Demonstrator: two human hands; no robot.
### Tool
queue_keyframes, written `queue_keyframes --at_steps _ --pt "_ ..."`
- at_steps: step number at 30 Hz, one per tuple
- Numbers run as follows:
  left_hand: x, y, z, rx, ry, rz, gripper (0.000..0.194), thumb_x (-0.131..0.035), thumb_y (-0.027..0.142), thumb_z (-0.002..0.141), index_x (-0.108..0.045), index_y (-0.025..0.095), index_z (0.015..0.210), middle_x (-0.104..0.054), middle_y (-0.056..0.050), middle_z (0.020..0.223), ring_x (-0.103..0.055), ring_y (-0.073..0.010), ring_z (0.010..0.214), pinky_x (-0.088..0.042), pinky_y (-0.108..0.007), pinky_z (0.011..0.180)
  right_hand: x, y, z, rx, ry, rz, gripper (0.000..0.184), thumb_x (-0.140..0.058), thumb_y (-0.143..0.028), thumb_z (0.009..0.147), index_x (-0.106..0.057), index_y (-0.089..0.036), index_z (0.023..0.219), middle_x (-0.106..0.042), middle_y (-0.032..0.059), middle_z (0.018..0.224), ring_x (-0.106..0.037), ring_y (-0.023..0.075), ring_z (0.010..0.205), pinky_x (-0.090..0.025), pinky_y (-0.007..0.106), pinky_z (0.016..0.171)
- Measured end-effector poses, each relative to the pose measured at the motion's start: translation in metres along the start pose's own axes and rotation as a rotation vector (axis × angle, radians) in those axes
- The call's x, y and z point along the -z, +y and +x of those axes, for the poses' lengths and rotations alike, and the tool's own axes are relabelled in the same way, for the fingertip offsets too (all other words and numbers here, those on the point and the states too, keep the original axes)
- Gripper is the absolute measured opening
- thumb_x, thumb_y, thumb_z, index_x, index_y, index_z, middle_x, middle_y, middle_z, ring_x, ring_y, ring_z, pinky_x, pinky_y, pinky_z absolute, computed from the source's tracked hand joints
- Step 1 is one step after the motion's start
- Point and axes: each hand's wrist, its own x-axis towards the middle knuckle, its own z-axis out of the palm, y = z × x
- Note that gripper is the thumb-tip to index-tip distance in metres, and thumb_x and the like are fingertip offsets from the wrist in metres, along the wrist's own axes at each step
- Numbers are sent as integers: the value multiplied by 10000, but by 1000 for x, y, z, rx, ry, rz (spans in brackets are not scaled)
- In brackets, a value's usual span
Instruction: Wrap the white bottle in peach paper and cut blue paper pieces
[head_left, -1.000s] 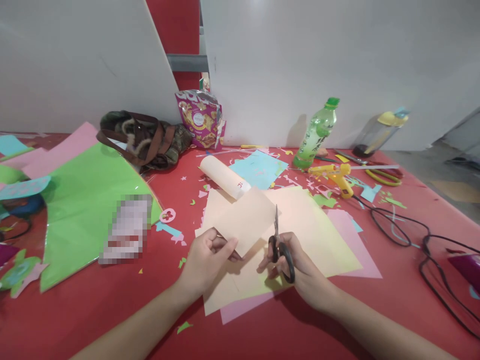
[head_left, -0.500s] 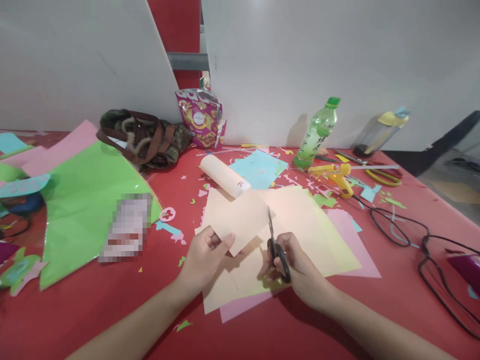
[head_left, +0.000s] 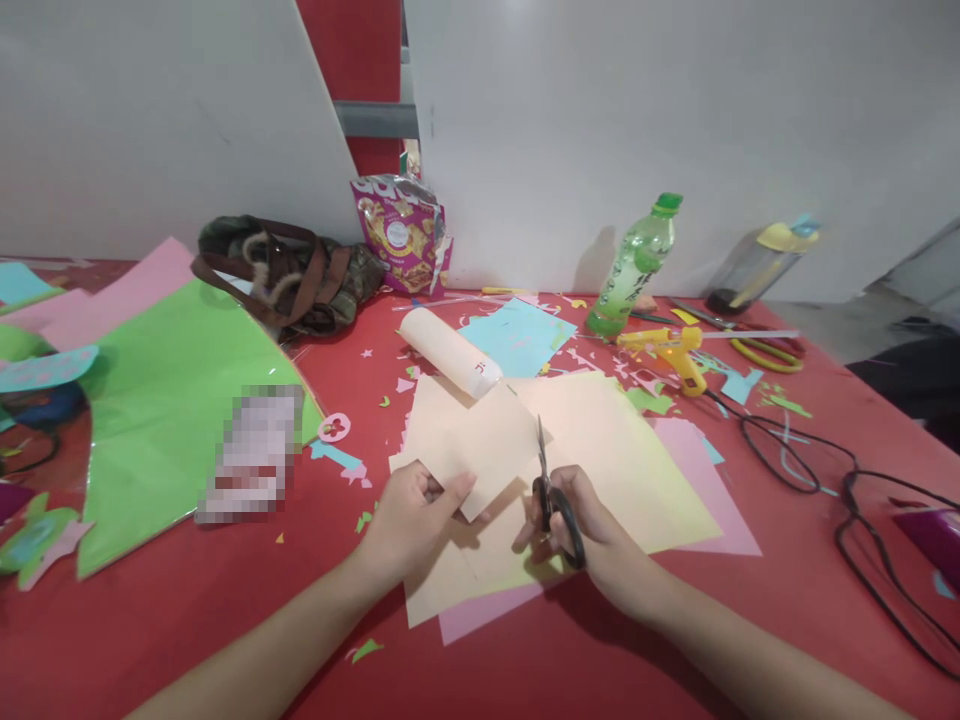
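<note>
My left hand (head_left: 409,520) pinches the near corner of a peach paper piece (head_left: 480,445) and holds it tilted above the table. My right hand (head_left: 581,525) grips black-handled scissors (head_left: 551,490), fingers through the loops, blades pointing away and meeting the paper's right edge. Under both hands lies a stack of peach, yellow and pink sheets (head_left: 622,450) on the red table (head_left: 187,620).
A white roll (head_left: 448,352) and blue paper lie behind the stack. A green bottle (head_left: 634,265), yellow glue gun (head_left: 671,350) with black cable (head_left: 795,455), other scissors and a lidded bottle stand to the right. Large green sheet (head_left: 165,400), brown bag and snack packet sit left. Paper scraps are scattered about.
The scissors have shifted a little left along the paper's edge and the held piece has turned slightly. A dark shape has come in at the far right edge.
</note>
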Motion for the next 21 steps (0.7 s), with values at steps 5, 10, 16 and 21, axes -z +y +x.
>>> queue_keyframes --at_steps 5,10,16,21 --pt "2 2 0 34 -28 -45 248 -539 374 700 -539 147 600 -637 -25 524 -611 -186 452 -469 -249 395 0 4 1 -26 17 23 363 -421 -541 752 -224 -238 788 -477 -41 721 -546 107 620 -411 290 595" --pt "3 1 1 23 -10 -90 214 -548 359 702 -535 147 677 -621 -8 530 -596 -180 423 -473 -263 384 0 5 1 -15 34 53 372 -438 -537 744 -216 -242 783 -501 -61 660 -572 116 594 -421 274 552" --pt "2 4 2 2 64 -116 222 -554 355 699 -513 141 741 -581 5 571 -631 -200 541 -477 -236 373 0 6 0 -22 67 46 353 -453 -501 756 -217 -238 760 -513 -77 625 -576 105 559 -412 242 503" --pt "4 0 3 -35 108 -100 258 -519 390 722 -499 140 784 -562 4 630 -643 -220 615 -521 -280 438 -2 7 1 -45 81 90 356 -479 -467 756 -208 -237 735 -515 -85 593 -602 123 563 -429 242 489"
